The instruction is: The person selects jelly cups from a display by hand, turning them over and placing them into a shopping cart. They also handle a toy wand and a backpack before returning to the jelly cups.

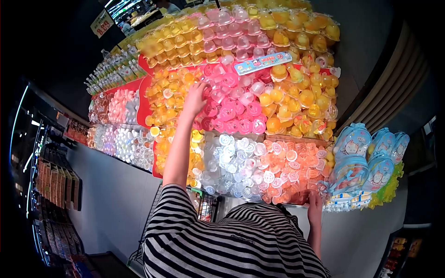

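Observation:
My left hand (197, 96) reaches over the display, its fingers bent and a little apart. It is where the yellow jelly cups (168, 92) border the pink jelly cups (229, 111); no cup shows in its grasp. Low at the right, my right hand (315, 200) rests by the front edge of the bin of orange jelly cups (289, 160). Its fingers point up and nothing visible is held. Clear-white jelly cups (232, 160) fill the front middle bin, left of the orange ones.
A blue label strip (264, 63) lies across the pink and yellow cups. Blue cartoon bags (354, 143) stand at the right corner. Behind rise rows of packed yellow jellies (176, 44). A shopping cart (150, 208) is close on my left, and a price sign (102, 23) hangs at the back.

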Tool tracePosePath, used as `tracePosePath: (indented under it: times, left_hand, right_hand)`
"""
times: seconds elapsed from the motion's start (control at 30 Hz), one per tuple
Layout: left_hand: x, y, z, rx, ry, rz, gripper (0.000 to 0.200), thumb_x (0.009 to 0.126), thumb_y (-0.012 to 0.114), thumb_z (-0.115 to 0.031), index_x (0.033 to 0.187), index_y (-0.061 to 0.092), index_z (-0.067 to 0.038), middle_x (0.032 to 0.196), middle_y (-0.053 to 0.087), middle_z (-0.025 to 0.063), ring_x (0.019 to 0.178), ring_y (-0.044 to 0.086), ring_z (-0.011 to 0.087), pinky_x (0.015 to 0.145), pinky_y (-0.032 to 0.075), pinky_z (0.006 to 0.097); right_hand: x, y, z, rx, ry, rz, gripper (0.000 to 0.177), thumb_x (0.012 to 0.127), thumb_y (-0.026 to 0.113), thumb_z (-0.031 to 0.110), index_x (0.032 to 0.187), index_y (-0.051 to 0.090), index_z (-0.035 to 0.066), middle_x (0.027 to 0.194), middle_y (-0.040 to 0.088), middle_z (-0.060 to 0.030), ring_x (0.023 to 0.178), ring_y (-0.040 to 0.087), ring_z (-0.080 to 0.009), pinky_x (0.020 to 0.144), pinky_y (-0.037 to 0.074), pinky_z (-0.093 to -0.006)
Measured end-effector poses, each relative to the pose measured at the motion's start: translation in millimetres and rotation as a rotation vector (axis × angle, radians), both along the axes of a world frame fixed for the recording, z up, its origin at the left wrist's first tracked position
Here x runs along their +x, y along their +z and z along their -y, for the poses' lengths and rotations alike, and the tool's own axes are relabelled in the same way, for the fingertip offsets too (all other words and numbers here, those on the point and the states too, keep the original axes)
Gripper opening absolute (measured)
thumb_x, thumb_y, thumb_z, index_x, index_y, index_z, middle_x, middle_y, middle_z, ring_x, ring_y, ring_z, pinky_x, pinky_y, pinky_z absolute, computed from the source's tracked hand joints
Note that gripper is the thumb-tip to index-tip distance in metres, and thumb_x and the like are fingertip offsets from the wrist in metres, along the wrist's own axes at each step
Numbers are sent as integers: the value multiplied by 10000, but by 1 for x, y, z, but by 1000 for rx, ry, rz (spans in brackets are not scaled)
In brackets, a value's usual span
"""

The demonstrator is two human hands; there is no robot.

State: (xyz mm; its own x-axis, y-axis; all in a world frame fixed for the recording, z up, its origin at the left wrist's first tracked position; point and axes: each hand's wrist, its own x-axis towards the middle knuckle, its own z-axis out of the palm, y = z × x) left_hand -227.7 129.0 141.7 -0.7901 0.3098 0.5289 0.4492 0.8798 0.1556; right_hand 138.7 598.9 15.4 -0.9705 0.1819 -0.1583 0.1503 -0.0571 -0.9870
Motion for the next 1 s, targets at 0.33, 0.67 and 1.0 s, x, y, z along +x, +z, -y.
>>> tracePosePath:
  times: [0.33, 0.67, 1.0]
  left_hand:
    - [6, 15, 29, 10, -141, 12, 538, 666, 731, 26, 1185, 630, -75, 1255, 634, 94, 1180, 535, 346, 1003, 473, 412]
    - [175, -45, -59, 1470, -131, 393, 460, 791, 720, 108, 1215, 575, 1, 1254, 636, 132, 1176, 607, 206, 1005, 515, 340]
    - [346, -113, -199, 1602, -231, 1340, 404, 956, 665, -66, 1306, 471, -10, 1233, 604, 121, 1117, 627, 197, 932, 539, 313]
  right_hand:
    - [20, -9, 3, 34, -251, 11, 256, 1059, 463, 190, 1184, 592, 8, 813, 562, -8, 719, 542, -89, 685, 471, -238]
    - [-21, 20, 43, 307, 256, 26, 273, 943, 659, 127, 1199, 612, 46, 966, 686, -71, 815, 657, -100, 692, 523, -262]
    - [-32, 48, 72, 209, 611, -269, 547, 810, 784, 157, 1303, 578, 39, 1142, 638, -138, 1049, 645, -272, 920, 513, -353]
